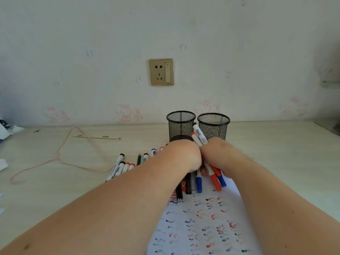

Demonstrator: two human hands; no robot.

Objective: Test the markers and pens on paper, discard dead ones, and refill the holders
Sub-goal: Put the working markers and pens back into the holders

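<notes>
Both hands closed round one bundle of markers (199,138): left hand (185,156) and right hand (219,157) pressed together, fingers mostly hidden. Probably squaring the ends. Best lifted upright, then lowered into the right holder (213,126) just beyond; left holder (181,124) beside it, scribbled paper (202,223) near.

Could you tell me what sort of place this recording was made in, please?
Probably a desk in a home, perhaps a child's room. The wallpaper carries cartoon cats, a wall socket sits above the pale wooden desk, and two mesh pen holders stand against the wall.
</notes>
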